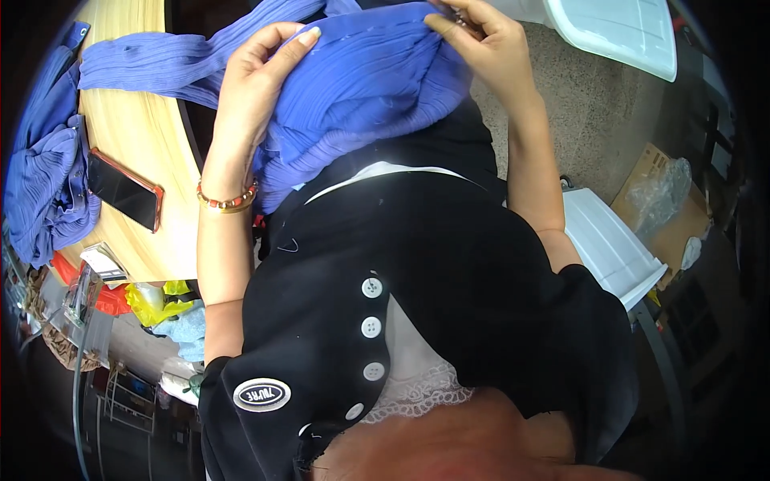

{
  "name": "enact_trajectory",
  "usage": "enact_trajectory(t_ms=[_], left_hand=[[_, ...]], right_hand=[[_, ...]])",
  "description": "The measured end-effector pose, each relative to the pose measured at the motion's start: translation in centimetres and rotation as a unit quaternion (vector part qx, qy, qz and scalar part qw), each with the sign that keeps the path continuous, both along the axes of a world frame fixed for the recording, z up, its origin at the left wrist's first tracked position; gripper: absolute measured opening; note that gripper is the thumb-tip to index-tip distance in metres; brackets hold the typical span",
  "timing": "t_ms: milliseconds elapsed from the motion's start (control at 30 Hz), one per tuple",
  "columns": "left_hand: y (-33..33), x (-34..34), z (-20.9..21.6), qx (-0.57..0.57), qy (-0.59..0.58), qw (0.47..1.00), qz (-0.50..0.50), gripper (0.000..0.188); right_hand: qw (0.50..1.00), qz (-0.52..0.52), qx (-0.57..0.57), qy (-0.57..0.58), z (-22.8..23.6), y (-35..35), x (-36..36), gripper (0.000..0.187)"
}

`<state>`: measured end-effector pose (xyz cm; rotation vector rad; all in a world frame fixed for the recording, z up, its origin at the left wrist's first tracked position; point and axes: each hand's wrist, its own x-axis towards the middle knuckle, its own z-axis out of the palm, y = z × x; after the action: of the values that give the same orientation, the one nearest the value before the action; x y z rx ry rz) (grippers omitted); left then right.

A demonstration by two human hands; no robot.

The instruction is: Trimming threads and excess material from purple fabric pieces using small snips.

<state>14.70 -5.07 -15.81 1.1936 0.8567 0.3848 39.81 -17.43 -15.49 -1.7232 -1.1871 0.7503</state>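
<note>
A blue-violet ribbed knit garment point(353, 88) lies bunched over my lap, with a flat band stretched along its upper edge. My left hand point(261, 64) pinches the band's left end between thumb and fingers. At the other end, my right hand point(489, 48) grips the band with closed fingers. Something small and shiny shows by the right fingers; I cannot make out whether it is a ring or a tool. One ribbed sleeve-like length point(148, 62) of the knit runs left onto the wooden table point(128, 120).
On the table at left lie another heap of blue knit point(48, 184) and a dark phone point(124, 191) in a red case. Pale plastic bins stand at the upper right point(618, 32) and right point(609, 244), near cardboard point(642, 180) with clear plastic. Yellow bags point(156, 303) lie below the table.
</note>
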Motion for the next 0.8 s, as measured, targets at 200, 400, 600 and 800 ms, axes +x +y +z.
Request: enact_trajectory(t_ms=[200, 400, 600, 800], left_hand=[[0.5, 0.2, -0.8, -0.075, -0.002, 0.997, 0.024, 0.016], [0.4, 0.4, -1.1, -0.140, 0.018, 0.990, -0.001, 0.011], [0.6, 0.8, -1.1, -0.200, -0.008, 0.980, -0.007, 0.006], [0.4, 1.0, -0.4, -0.239, -0.001, 0.971, 0.007, 0.006]], right_hand=[[0.990, 0.128, 0.002, 0.056, 0.0, -0.1, -2.9, 0.027], [0.972, 0.221, -0.078, -0.010, -1.1, -1.4, -3.1, 0.033], [0.969, 0.223, -0.107, 0.016, -1.3, -2.5, -3.1, 0.035], [0.986, 0.158, -0.039, 0.036, -2.1, -2.8, -3.2, 0.024]])
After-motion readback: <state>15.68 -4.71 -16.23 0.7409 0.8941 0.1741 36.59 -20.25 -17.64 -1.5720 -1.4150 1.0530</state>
